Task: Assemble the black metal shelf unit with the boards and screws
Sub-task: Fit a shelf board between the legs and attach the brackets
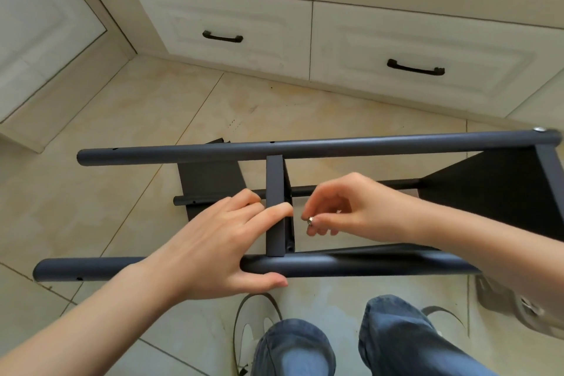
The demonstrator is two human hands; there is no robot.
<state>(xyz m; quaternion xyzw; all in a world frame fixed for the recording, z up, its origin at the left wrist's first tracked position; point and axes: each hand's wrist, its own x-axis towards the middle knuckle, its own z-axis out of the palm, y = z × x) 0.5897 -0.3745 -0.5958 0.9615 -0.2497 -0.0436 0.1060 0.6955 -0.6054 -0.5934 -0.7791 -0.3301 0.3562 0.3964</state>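
Note:
The black metal shelf frame lies on its side on the tiled floor. Its far tube (305, 146) and near tube (351, 264) run left to right. A black board (274, 204) stands on edge between them in the middle. My left hand (219, 241) grips the near tube, its thumb under the tube and its fingers against the board's edge. My right hand (345, 204) pinches a small silver screw (310, 220) just right of the board. A second black board (494, 189) is fixed at the frame's right end, with a silver screw head (539, 129) in the far tube above it.
White drawers with dark handles (415, 67) stand close behind the frame. A third tube (351, 188) lies lower, behind the middle board. My jeans-clad knees (293, 348) and a white shoe (247, 336) are right below the near tube. A grey object (503, 302) lies at right.

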